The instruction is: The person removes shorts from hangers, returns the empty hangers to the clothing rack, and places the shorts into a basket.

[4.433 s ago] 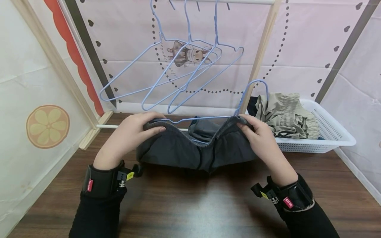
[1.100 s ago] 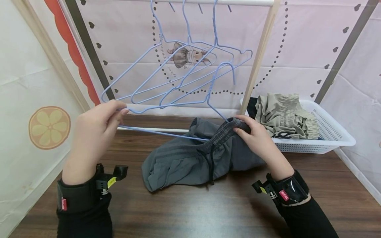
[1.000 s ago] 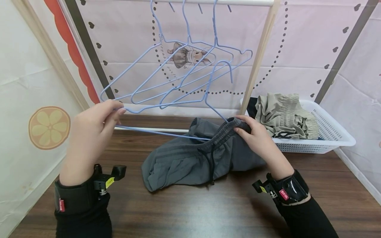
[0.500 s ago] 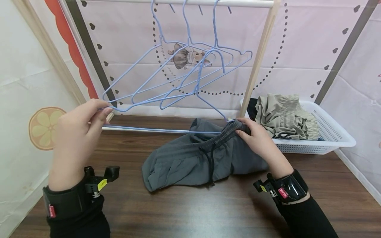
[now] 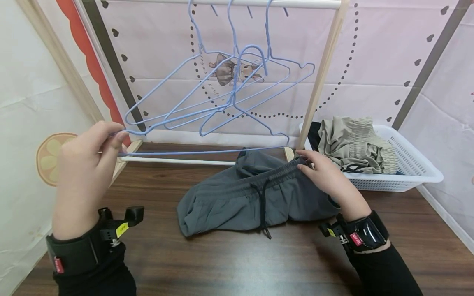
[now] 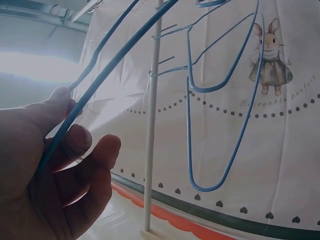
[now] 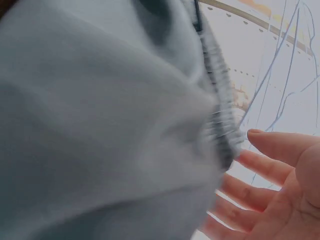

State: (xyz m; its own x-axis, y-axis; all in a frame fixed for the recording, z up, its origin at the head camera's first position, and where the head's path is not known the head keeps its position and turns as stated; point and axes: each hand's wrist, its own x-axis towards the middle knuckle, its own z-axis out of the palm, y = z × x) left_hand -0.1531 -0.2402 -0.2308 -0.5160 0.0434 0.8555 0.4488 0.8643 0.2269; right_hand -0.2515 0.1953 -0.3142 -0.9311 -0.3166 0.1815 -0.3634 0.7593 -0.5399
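My left hand [image 5: 83, 164] pinches the left end of a blue wire hanger [image 5: 203, 153], its hook standing up in front of the rack. In the left wrist view the hanger [image 6: 100, 75] runs between thumb and fingers. The hanger's right end is bare, above the waistband of dark grey drawstring pants [image 5: 237, 205] that lie crumpled on the table. My right hand [image 5: 327, 176] is at the right end of that waistband. In the right wrist view its thumb and fingers [image 7: 255, 192] are spread beside the pants [image 7: 110, 125]; whether the fingertips touch the cloth is unclear.
Blue hangers [image 5: 168, 80] hang from the white rail [image 5: 296, 3] of a wooden rack [image 5: 326, 70]. A low white bar [image 5: 177, 160] crosses behind the pants. At right, a white basket [image 5: 418, 164] holds khaki clothing [image 5: 355, 144]. Printed cloth walls surround the wooden table [image 5: 229, 267].
My left hand has moved left, drawing the hanger out of the pants' waistband. My right hand, which gripped the waistband, has loosened and lowered slightly. The pants lie flatter.
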